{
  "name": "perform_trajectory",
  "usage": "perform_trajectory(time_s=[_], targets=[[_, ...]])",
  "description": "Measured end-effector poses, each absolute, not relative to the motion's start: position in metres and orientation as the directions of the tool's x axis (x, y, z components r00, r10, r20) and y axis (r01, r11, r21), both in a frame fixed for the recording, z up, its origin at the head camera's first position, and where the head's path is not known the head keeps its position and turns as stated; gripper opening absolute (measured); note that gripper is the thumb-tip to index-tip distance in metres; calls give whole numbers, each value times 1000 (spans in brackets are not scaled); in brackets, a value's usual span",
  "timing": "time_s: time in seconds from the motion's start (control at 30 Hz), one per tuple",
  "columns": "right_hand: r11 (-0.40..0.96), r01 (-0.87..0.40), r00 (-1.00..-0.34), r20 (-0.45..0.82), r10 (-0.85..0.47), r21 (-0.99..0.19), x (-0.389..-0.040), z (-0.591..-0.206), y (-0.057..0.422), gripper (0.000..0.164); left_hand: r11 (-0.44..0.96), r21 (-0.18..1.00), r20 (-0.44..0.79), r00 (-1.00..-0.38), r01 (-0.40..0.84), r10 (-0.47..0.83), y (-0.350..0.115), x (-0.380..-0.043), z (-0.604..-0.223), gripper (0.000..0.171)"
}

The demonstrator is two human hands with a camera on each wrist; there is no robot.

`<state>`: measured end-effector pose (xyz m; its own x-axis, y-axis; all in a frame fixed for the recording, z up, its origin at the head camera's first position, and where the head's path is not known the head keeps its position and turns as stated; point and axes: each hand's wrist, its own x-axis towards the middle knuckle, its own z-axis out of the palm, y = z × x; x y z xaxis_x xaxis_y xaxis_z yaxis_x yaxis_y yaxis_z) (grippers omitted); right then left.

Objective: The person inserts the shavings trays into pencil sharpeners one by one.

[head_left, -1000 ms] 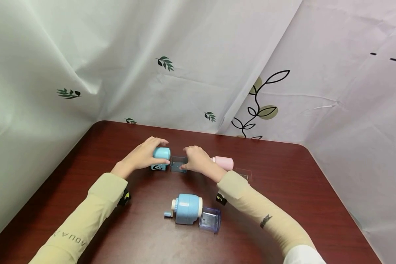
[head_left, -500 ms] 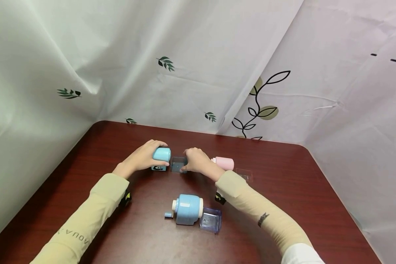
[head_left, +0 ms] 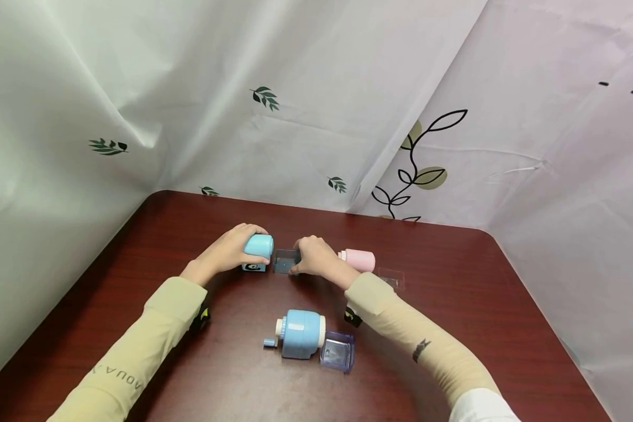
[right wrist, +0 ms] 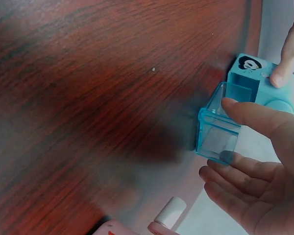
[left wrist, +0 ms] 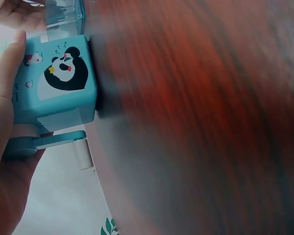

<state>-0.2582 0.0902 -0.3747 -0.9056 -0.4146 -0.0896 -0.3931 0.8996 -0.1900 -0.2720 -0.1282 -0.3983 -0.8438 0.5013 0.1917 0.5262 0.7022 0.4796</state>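
My left hand (head_left: 224, 249) grips a teal crank pencil sharpener (head_left: 258, 245) lying on the table, thumb on the near side and fingers over the far side. The left wrist view shows a panda picture on the sharpener body (left wrist: 59, 73) and its crank (left wrist: 63, 139) below. Just right of it, my right hand (head_left: 317, 258) pinches a see-through blue shavings drawer (head_left: 283, 262). In the right wrist view, the thumb lies at one side of the drawer (right wrist: 218, 139) and fingertips at the other. The drawer sits close beside the sharpener's open end.
A larger blue sharpener (head_left: 300, 333) lies nearer on the brown table (head_left: 232, 375), with a bluish drawer (head_left: 337, 353) at its right. Behind my right wrist lies a pink sharpener (head_left: 360, 260) beside a clear drawer (head_left: 392, 278). A white curtain (head_left: 216, 117) hangs behind the table.
My left fingers and thumb have closed onto the teal sharpener. My right hand has shifted only slightly at the drawer. The other sharpeners have stayed in place.
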Motion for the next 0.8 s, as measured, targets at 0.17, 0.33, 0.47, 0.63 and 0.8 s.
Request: perform_trajectory(time_s=[0.17,0.33,0.47,0.63,0.8], targets=[[901,-392,-910,-69,-410,-189,-260,-375,89,52,704,470,202,-841,533,501,-130,-273,-399,63],[900,-387,-911,-67,-406,-201,-261,-376,89,51,705,469,204,-842,532,500,-129,-274,-401,62],[898,-382,-913,-64,-404,-219,-263,-379,90,51,702,471,214,-841,535,497,-129,-274,-402,61],[897,-376,-915,-60,-399,-234,-266,-382,92,51,693,474,229,-836,543,499,-129,-274,-404,59],[892,-383,-912,-59,-407,-240,-268,-382,92,51,685,480,235,-833,548,502,-128,-273,-404,59]])
